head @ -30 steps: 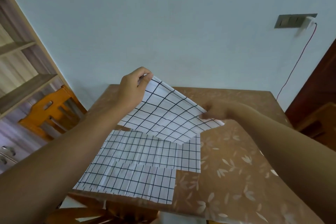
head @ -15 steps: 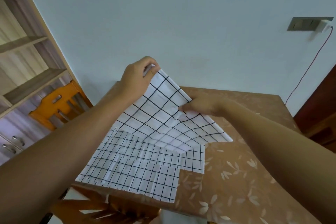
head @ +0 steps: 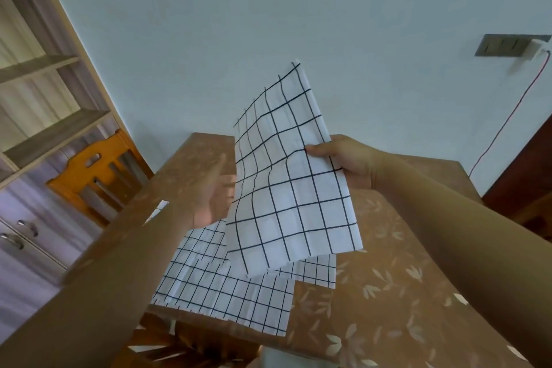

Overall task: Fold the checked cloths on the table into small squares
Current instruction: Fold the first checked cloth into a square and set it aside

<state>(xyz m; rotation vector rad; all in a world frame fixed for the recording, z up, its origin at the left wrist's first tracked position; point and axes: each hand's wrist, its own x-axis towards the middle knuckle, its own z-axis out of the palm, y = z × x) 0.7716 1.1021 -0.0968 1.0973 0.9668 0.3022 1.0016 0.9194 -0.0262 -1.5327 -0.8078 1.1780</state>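
Note:
A white cloth with a black check (head: 286, 185) hangs in the air above the table, held upright and folded into a long strip. My right hand (head: 346, 161) grips its right edge near the middle. My left hand (head: 209, 200) is blurred, fingers apart, just left of the cloth and holding nothing. Below it, two more checked cloths lie flat on the table's left part: one (head: 316, 272) further back, mostly hidden by the held cloth, and one (head: 233, 299) at the front edge.
The table (head: 388, 293) has a brown leaf-patterned cover and stands against a pale wall. An orange wooden chair (head: 95, 170) and a shelf unit (head: 38, 98) are on the left. A dark door (head: 525, 170) is at the right.
My left hand has let go of the cloth's corner and dropped to its left side. My right hand has raised the cloth, which now stands upright as a narrower strip.

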